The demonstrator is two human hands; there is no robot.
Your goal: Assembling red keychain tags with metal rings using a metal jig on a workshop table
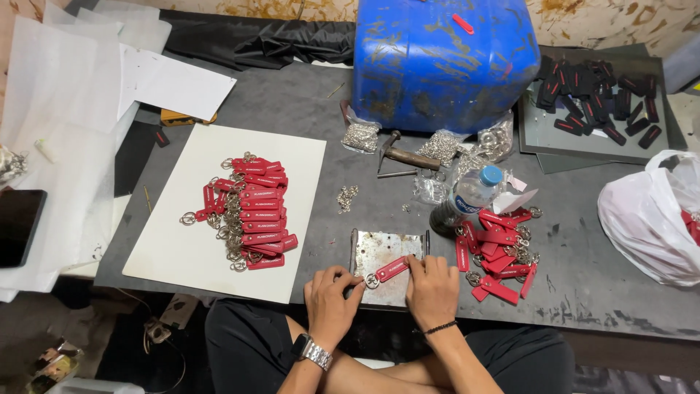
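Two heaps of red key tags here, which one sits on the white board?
The neat stacked heap of red key tags left of the hands lies on the white board; the loose heap right of them lies on the bare grey table.

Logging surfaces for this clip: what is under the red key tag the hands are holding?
A worn metal plate lies under the red key tag, on the grey table. The left hand and right hand cover the plate's near edge.
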